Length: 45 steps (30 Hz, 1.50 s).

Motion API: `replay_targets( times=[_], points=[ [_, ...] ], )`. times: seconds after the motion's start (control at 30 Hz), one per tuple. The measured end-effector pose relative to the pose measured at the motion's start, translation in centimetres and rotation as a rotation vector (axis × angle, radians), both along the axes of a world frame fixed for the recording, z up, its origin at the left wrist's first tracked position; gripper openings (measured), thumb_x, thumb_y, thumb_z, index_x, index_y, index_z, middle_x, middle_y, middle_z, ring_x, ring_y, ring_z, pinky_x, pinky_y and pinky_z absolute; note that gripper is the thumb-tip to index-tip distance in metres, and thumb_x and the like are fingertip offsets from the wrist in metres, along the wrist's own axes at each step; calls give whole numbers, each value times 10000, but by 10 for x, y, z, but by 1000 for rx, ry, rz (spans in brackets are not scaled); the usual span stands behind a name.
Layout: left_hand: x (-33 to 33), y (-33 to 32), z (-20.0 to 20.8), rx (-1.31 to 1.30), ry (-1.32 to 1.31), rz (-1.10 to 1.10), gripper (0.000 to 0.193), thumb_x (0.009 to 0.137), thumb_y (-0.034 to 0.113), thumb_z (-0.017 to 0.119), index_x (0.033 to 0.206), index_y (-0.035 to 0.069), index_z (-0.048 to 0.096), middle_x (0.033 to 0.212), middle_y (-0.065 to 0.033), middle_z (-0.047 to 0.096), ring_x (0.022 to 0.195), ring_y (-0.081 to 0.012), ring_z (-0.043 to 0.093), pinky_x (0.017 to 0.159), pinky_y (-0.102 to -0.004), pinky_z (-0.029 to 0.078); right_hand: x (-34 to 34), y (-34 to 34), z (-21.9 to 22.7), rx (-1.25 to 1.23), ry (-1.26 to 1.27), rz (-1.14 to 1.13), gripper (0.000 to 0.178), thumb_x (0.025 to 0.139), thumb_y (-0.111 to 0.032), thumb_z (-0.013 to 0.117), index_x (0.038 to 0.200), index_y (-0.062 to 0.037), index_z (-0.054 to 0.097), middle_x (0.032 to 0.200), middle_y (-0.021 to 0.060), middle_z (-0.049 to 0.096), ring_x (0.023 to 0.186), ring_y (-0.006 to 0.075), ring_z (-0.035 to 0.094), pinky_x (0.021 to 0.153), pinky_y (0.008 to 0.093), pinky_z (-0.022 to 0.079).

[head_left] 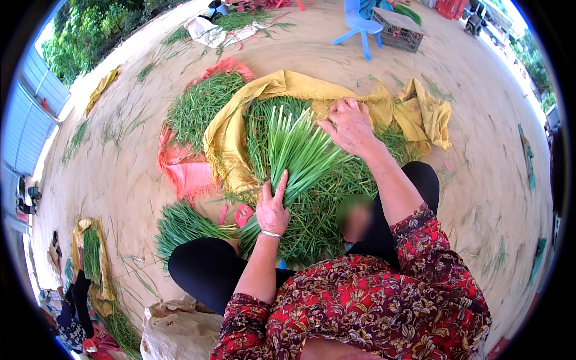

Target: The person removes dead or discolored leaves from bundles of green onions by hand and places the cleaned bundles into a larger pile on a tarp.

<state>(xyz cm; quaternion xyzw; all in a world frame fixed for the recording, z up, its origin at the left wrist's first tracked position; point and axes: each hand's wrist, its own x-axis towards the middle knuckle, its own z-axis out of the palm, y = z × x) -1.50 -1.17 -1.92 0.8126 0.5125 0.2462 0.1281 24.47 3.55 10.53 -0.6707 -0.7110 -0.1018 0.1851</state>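
My left hand (pixel 274 207), with a pale bracelet at the wrist, is closed round a bunch of garlic chives (pixel 300 150), its pale cut ends fanned out away from me. Just right of those ends is my right hand (pixel 351 126), its fingers bent and thumb apart; nothing shows between them. Below both hands lies a heap of loose chives (pixel 324 216), partly on a yellow woven sack (pixel 231 135). By my left knee rests a tidier pile of chives (pixel 189 228), stems toward the middle.
Beyond the yellow sack, a red sack (pixel 183 168) carries more greens (pixel 207 108). A blue plastic chair (pixel 360 27) and a crate (pixel 396 30) stand at the far side. A whitish sack (pixel 180 330) is at lower left, near another person (pixel 75 306). Scattered leaves dot the sandy ground.
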Motion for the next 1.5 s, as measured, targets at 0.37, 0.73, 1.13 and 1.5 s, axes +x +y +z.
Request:
replay_targets(
  times=[0.37, 0.73, 1.13, 1.5],
  points=[
    [6, -6, 6, 134, 52, -38, 985, 639, -56, 651, 1483, 365, 364, 1296, -185, 497, 971, -385, 608, 808, -450, 516, 19, -1, -12, -446, 213, -196, 419, 788, -548, 694, 796, -135, 768, 749, 101, 676, 847, 289, 636, 917, 565, 350],
    [5, -8, 13, 125, 98, -66, 1008, 612, -68, 654, 1474, 372, 374, 1322, -197, 476, 1054, -398, 582, 856, -455, 505, 52, -6, -5, -59, 228, -390, 295, 906, -340, 587, 924, -84, 731, 912, 107, 673, 880, 193, 627, 773, 438, 466],
    [15, -15, 7, 227, 87, -156, 897, 622, -69, 602, 1433, 290, 472, 1307, -208, 510, 1125, -393, 555, 838, -451, 485, 36, -3, -20, -278, 482, 1, 369, 834, -484, 674, 780, -124, 731, 925, 81, 632, 1074, 262, 519, 965, 587, 359],
    [21, -21, 19, 253, 94, -236, 943, 601, -56, 618, 1449, 316, 442, 1293, -179, 516, 993, -385, 587, 807, -458, 495, 73, -22, 15, -131, 440, -271, 449, 879, -513, 581, 930, -94, 733, 1086, 137, 656, 1115, 278, 555, 981, 598, 347]
  ],
)
